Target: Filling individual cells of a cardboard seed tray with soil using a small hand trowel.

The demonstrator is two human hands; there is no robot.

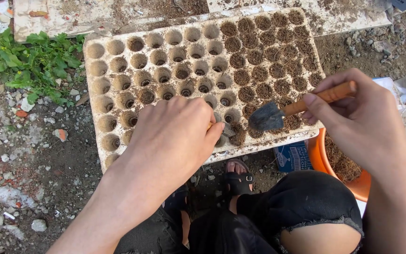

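One package only: a small blue carton [293, 156] with pale printing on its upper face, lying flat on the bare dirt just beyond the near edge of the white seedling tray [118, 28], close to that tray's near right corner. Rectangular, slightly skewed, far end tucked under the tray's rim, right side touching or nearly touching the orange bowl [316, 157]. Near edge hidden by a black-trousered knee. Printing too small and blurred to tell apart. Upper right corner of the view: a dark scrap [404, 3] with faint pale marks, perhaps a label, cut off by the frame, cannot tell.
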